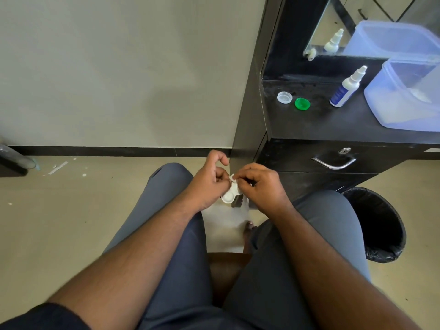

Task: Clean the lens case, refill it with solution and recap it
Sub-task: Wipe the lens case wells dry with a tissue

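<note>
The left hand (209, 181) grips the white lens case (229, 195) from its left side, fingers curled around it, above the gap between the knees. One well of the case faces up, just below the grip; it looks white inside, and I cannot tell if any liquid is in it. The right hand (259, 184) pinches a small white piece, maybe tissue (232, 178), with thumb and forefinger at the top end of the case, touching the left hand's fingers. More of this white material hangs just under the right hand.

Up and to the right of the grip, well apart, a black counter (333, 125) carries the two caps, both lying off the case: a white cap (284, 97) and a green cap (302, 103), just beside each other, open side up. Further right stands a solution bottle (346, 89), tilted, its nozzle closed with a white tip. Beside it is a translucent blue tub (385, 108) without a lid; its content is not clear. To the right of the grip and lower, on the floor, a black bin (390, 234) holds a dark liner.
</note>
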`<state>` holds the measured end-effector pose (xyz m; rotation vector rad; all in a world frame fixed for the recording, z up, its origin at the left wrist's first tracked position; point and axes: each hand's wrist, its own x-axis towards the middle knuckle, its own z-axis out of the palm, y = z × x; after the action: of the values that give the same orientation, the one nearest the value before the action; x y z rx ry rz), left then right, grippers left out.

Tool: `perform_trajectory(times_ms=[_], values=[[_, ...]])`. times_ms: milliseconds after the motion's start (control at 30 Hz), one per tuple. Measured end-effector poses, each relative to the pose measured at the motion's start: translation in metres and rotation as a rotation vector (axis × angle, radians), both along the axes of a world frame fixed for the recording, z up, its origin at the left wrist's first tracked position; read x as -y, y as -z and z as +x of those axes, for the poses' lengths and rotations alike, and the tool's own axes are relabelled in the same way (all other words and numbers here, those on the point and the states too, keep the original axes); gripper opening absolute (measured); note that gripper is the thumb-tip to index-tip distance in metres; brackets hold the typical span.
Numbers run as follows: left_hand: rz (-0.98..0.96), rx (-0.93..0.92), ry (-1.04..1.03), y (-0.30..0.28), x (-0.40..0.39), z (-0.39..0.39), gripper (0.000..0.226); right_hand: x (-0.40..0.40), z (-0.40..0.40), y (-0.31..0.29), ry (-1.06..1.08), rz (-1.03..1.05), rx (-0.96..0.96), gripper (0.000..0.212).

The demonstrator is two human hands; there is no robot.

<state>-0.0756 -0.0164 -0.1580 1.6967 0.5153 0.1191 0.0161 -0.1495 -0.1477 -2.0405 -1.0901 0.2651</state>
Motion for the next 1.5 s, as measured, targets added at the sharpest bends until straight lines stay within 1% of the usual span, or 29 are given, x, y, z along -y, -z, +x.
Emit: perform_trajectory(times_ms=[133,300,467,633,733,867,933,1033,1133,1233,1367,1500], values=[[0.055,-0.001,-0.107,0.002,-0.005,0.0,0.047,0.0,0.001,0.001,0.0,-0.037,0.019,0.013],[-0.027,0.009,-0.272,0.0,-0.011,0.002,0.04,0.002,-0.001,0.002,-0.024,-0.059,0.028,0.014],[-0.055,0.008,-0.276,0.001,-0.01,0.002,0.04,0.002,-0.002,-0.001,0.045,0.02,0.052,0.016],[-0.049,-0.011,-0.228,-0.003,-0.008,0.001,0.046,-0.003,-0.005,0.0,-0.004,-0.005,0.123,0.015],[-0.079,0.012,-0.288,-0.003,-0.01,0.003,0.039,-0.006,-0.005,0.003,0.063,0.034,0.122,0.016],[-0.146,0.015,-0.384,-0.001,-0.011,0.003,0.037,-0.006,-0.005,0.003,0.159,0.04,0.044,0.017],[-0.162,0.01,-0.372,-0.002,-0.012,0.003,0.037,-0.005,-0.005,0.001,0.193,0.075,0.02,0.018],[-0.165,-0.015,-0.264,-0.004,-0.01,0.001,0.036,-0.005,-0.004,0.001,0.184,0.106,-0.028,0.018],[-0.143,-0.066,-0.121,-0.003,-0.007,0.001,0.035,-0.008,-0.006,0.002,0.179,0.087,-0.065,0.017],[-0.113,-0.109,-0.062,0.0,-0.006,0.003,0.038,-0.008,-0.006,0.004,0.151,0.044,-0.103,0.017],[-0.082,-0.116,-0.073,0.002,-0.007,0.004,0.045,-0.007,-0.006,0.003,0.104,-0.015,-0.215,0.016],[-0.063,-0.085,-0.125,0.0,-0.007,0.002,0.042,-0.011,-0.002,0.004,0.201,-0.012,-0.301,0.014]])
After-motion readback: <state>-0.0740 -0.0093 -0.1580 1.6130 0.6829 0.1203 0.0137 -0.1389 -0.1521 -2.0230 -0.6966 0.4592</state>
